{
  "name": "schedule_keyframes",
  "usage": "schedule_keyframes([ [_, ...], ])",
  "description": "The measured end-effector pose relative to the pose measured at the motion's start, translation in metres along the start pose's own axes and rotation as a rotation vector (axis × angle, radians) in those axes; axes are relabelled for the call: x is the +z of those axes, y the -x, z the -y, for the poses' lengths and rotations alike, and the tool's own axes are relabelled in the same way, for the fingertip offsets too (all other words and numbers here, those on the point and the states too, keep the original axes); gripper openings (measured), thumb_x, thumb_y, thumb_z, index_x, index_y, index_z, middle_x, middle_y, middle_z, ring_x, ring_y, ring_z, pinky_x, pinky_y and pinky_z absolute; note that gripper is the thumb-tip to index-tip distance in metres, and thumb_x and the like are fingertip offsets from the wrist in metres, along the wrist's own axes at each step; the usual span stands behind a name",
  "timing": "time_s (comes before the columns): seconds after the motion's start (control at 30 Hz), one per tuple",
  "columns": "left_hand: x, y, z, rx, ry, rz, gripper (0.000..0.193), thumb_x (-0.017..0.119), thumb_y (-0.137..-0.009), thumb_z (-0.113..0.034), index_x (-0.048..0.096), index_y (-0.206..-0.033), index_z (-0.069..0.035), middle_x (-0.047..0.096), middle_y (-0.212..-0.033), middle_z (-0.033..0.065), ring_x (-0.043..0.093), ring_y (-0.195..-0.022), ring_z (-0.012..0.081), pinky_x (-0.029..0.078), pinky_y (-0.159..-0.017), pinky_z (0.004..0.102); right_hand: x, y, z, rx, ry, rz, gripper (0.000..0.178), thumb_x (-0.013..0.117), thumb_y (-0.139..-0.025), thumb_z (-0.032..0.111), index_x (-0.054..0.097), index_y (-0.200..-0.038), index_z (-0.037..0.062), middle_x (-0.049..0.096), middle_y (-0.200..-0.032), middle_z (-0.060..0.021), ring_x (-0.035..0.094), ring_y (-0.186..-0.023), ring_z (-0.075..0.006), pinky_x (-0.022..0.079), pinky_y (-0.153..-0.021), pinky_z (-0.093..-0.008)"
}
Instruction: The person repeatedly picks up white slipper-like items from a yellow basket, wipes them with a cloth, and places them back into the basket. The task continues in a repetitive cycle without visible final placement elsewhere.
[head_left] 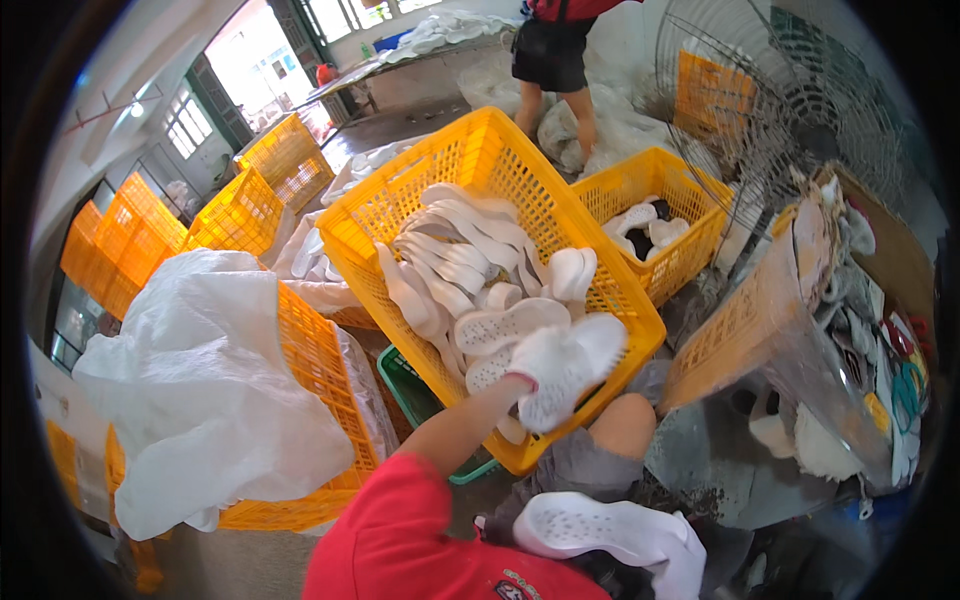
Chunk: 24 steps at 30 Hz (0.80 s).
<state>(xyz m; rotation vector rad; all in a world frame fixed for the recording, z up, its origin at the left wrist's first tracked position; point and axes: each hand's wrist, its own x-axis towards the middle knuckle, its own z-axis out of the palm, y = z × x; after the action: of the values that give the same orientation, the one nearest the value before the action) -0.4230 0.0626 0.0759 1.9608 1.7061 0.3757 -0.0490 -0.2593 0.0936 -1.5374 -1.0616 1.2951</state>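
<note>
My left hand (541, 357), in a white glove with a red-edged cuff, reaches into a yellow plastic crate (487, 150). Its fingers are closed on a white shoe sole (598, 345), slightly smeared by motion. Many more white soles (445, 245) lie heaped in the crate, and one dotted with small holes (505, 326) is right beside the glove. Low in the view, over my lap, is another white perforated sole (565, 522). My right hand (676, 552), seemingly white-gloved too, grips its far end; white on white, its fingers are hard to separate from the sole.
A white cloth (215, 370) covers a crate at left. A green bin (402, 378) sits under the main crate; a smaller yellow crate (690, 190) holds white and black pieces. At right are a wire-caged fan (800, 110) and a leaning cardboard sheet (745, 310). Another person (552, 55) stands behind.
</note>
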Motion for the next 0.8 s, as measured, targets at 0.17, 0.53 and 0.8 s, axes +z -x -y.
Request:
schedule_keyframes([
  [0.17, 0.045, 0.013, -0.077, 0.278, 0.327, -0.307, 0.052, 0.082, -0.100, -0.038, 0.067, -0.133, -0.001, 0.073, -0.111, 0.0197, 0.073, -0.105, 0.0384, 0.058, -0.095, 0.0481, -0.062, 0.093, -0.003, 0.008, -0.349, -0.817, 0.058, 0.063, -0.102, 0.012, 0.057, -0.156, -0.0102, 0.070, -0.142, -0.0172, 0.068, -0.127, -0.0233, 0.056, -0.111, -0.0394],
  [0.53, 0.234, 0.127, -0.334, -0.249, 1.295, 0.704, 0.044, 0.074, -0.104, -0.025, 0.071, -0.131, 0.008, 0.078, -0.127, 0.0126, 0.074, -0.108, 0.0215, 0.058, -0.099, 0.0370, -0.013, 0.089, 0.055, 0.049, 0.052, -0.860, 0.069, 0.068, -0.102, 0.001, 0.044, -0.168, -0.0034, 0.056, -0.163, -0.0162, 0.055, -0.149, -0.0291, 0.043, -0.125, -0.0397],
  [0.8, 0.265, 0.014, -0.361, 0.040, 1.043, 0.814, 0.065, 0.071, -0.107, -0.051, 0.068, -0.144, 0.003, 0.081, -0.124, 0.0104, 0.077, -0.106, 0.0241, 0.061, -0.093, 0.0390, -0.104, -0.039, 0.062, -0.417, 0.488, -0.901, 0.047, 0.065, -0.100, 0.009, 0.063, -0.146, -0.0027, 0.072, -0.134, -0.0299, 0.070, -0.122, -0.0496, 0.057, -0.105, -0.0490],
])
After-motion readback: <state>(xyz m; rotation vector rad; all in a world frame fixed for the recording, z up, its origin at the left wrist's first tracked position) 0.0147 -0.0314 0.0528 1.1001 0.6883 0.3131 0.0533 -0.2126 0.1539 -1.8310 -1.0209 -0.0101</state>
